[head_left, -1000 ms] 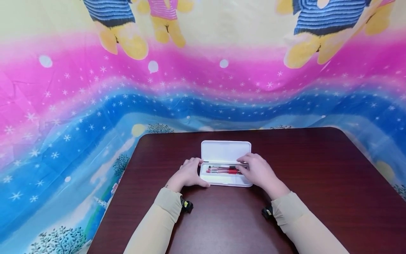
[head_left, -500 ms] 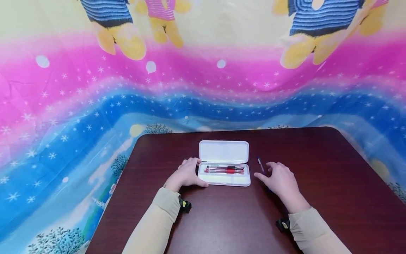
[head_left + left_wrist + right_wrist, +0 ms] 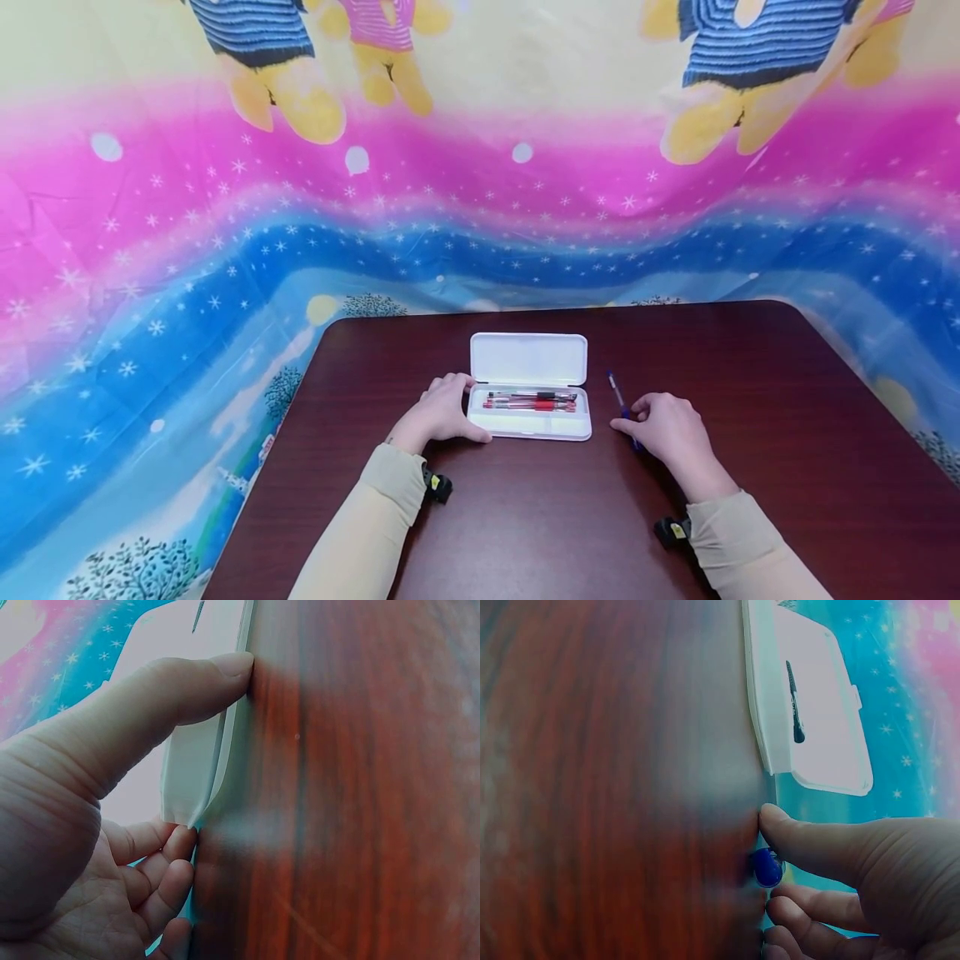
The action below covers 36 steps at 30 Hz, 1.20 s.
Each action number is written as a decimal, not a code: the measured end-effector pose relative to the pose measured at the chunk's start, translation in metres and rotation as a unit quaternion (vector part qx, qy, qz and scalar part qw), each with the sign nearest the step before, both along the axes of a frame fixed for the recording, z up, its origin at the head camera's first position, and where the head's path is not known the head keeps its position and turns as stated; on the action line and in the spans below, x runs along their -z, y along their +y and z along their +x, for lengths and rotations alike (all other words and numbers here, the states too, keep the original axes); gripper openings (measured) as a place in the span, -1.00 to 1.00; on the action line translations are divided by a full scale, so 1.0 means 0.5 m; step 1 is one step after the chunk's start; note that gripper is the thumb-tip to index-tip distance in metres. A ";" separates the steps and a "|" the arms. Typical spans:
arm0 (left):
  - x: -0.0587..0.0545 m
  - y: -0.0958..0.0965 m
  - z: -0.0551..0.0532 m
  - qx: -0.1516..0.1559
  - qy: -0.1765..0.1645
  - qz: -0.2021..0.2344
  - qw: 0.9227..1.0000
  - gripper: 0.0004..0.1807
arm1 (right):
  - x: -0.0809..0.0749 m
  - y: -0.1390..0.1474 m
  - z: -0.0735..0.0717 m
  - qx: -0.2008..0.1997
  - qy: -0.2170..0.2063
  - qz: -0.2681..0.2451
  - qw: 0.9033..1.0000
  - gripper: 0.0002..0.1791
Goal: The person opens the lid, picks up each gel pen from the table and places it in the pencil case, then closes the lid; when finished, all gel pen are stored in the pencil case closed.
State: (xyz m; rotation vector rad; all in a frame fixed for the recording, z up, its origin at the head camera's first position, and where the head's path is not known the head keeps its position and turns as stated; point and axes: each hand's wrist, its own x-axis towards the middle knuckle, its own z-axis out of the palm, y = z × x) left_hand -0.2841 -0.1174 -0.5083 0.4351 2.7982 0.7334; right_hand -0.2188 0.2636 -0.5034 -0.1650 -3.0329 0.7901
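A white pencil case (image 3: pixel 566 427) lies with its lid (image 3: pixel 528 358) raised; inside are a black-capped pen (image 3: pixel 555 396) and red pens (image 3: pixel 536 406). My left hand (image 3: pixel 441 412) steadies its left end, thumb along the front edge and fingers round the back corner. To the right of the case, a blue pen (image 3: pixel 616 388) lies on the table, pointing away from me. Over its nearer part, my right hand (image 3: pixel 672 429) has thumb and fingers on either side of it. The pen's blue end (image 3: pixel 767 868) shows between them in the right wrist view, the other fingers curled below.
The dark wooden table (image 3: pixel 540 525) has rounded far corners. Right behind it hangs a colourful printed cloth (image 3: pixel 450 192) with bears and snowflakes. A small black camera sits at each wrist, one by the left sleeve (image 3: pixel 360 517) and one by the right sleeve (image 3: pixel 738 533).
My right hand has gone from the case's right end to the blue pen, and its thumb and fingers have drawn closer round it. The left hand keeps its place on the case.
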 end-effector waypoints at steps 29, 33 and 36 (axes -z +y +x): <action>0.008 0.000 -0.005 0.008 0.004 -0.002 1.000 0.12 | -0.117 -0.039 0.004 -0.019 0.047 0.047 0.998 -0.72; 0.006 0.001 -0.005 0.009 0.004 0.003 1.000 0.13 | -0.149 -0.036 0.018 -0.014 0.048 0.055 0.997 -0.74; 0.001 -0.003 -0.007 0.006 0.004 0.004 1.000 0.13 | -0.164 -0.051 0.013 -0.033 0.066 0.056 0.996 -0.77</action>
